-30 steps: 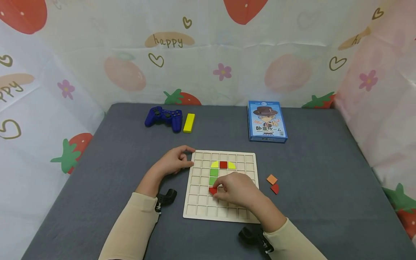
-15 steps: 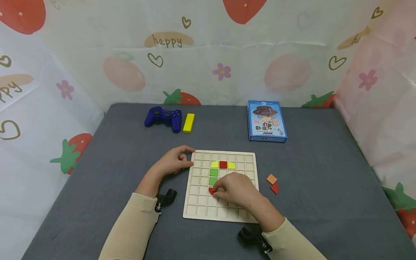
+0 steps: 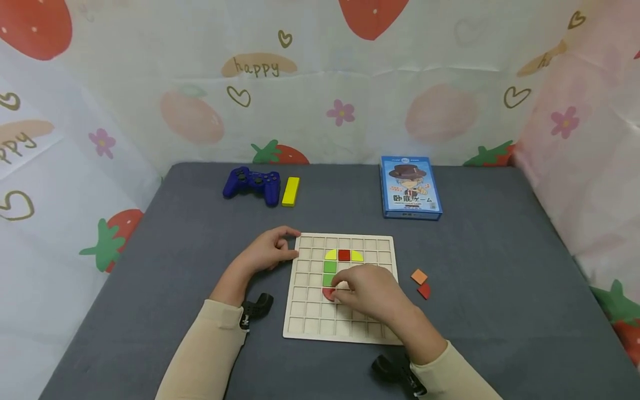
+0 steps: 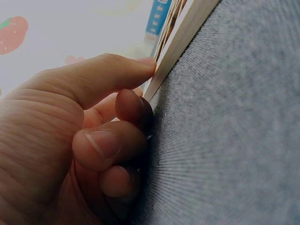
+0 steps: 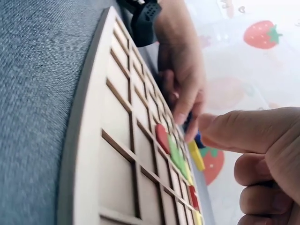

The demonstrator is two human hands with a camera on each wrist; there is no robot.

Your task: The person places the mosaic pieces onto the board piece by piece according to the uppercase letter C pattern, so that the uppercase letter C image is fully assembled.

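A pale wooden grid board (image 3: 305, 325) lies on the grey table. My left hand (image 3: 267, 250) rests at its upper left corner, the index finger and thumb (image 4: 138, 68) spread against the edge. Over the board's middle is my right hand (image 3: 372, 291), its thumb and index finger apart beside a red quarter-round tile (image 3: 327, 294) lying in a cell. The right wrist view shows the thumb (image 5: 234, 129) away from that tile, with nothing held. Above it sit two green square tiles (image 3: 330, 266), then a row with a red square tile (image 3: 344, 255) between two yellow quarter-rounds (image 3: 331, 255).
Right of the board lie an orange square tile (image 3: 419, 276) and another red quarter-round (image 3: 424, 291). Farther back are a blue game controller (image 3: 252, 185), a yellow block (image 3: 290, 191) and a blue game box (image 3: 411, 188). A strawberry-print cloth (image 3: 310, 122) hangs behind the table.
The red quarter-round has turned so its curve faces lower left and settled into its cell. My right fingers have let go and shifted slightly right. My left hand stays at the board.
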